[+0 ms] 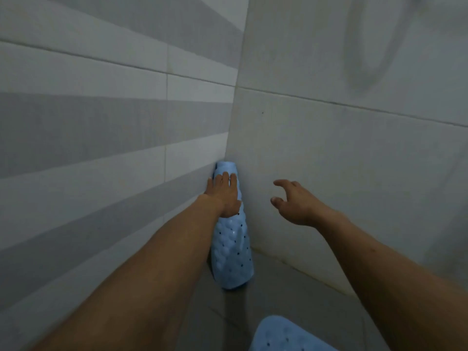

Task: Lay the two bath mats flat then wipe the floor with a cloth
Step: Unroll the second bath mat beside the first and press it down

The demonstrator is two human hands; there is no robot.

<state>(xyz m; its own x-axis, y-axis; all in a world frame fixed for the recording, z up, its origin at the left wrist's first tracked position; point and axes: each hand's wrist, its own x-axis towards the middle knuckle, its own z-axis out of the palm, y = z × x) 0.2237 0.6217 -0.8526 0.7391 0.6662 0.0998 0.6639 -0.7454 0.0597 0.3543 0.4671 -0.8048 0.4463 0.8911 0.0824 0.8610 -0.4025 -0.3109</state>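
Note:
A rolled light-blue bath mat [233, 252] with a bubbled surface and small holes stands upright in the corner where the two tiled walls meet. My left hand [224, 193] grips its upper part, fingers wrapped round the roll. My right hand [295, 202] hovers to the right of the mat, apart from it, with fingers loosely curled and nothing in it. Part of a second light-blue bath mat [286, 335] lies on the floor at the bottom edge. No cloth is in view.
A striped grey and white tiled wall [101, 122] closes the left side and a plain pale tiled wall [354, 148] the right. The grey floor [283, 295] shows between the two mats. A blurred hose loop [364, 69] hangs at the upper right.

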